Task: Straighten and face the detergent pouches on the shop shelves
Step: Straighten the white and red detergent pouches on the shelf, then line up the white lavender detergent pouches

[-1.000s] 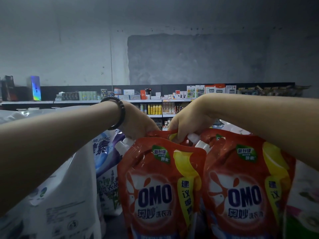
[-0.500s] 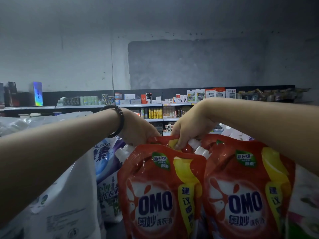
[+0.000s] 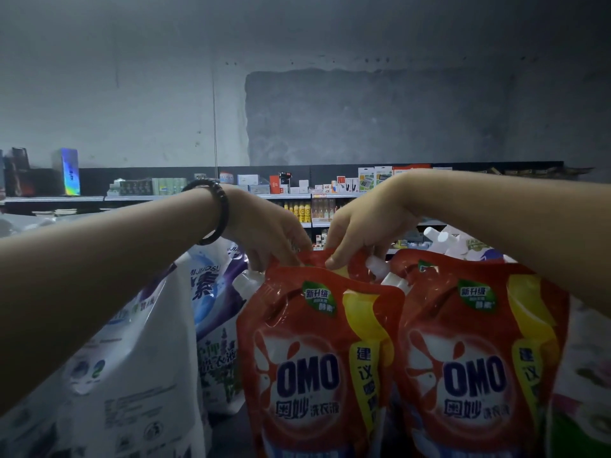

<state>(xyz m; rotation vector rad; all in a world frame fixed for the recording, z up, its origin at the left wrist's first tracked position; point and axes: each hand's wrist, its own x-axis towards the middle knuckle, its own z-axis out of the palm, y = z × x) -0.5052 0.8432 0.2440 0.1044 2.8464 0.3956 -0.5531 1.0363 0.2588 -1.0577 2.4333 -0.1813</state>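
Observation:
Two red OMO detergent pouches stand upright side by side, labels facing me: the left front pouch [image 3: 314, 368] and the right front pouch [image 3: 476, 365]. Behind the left one the top of a rear red pouch [image 3: 334, 261] sticks up. My left hand [image 3: 264, 233], with a dark bead bracelet on the wrist, pinches that rear pouch's top edge at its left corner. My right hand [image 3: 360, 229] pinches the same top edge a little to the right, thumb in front. White spouts [image 3: 380, 269] poke up between the pouches.
A white and purple detergent pouch [image 3: 215, 312] and a large white bag [image 3: 132, 375] stand to the left. More white-capped pouches [image 3: 456, 242] sit behind at right, a green one [image 3: 582, 428] at far right. A distant wall shelf [image 3: 297, 195] holds small boxed goods.
Both hands have drawn closer together on the rear red pouch's top edge. The view has tilted slightly, so the pouches sit a little lower in frame.

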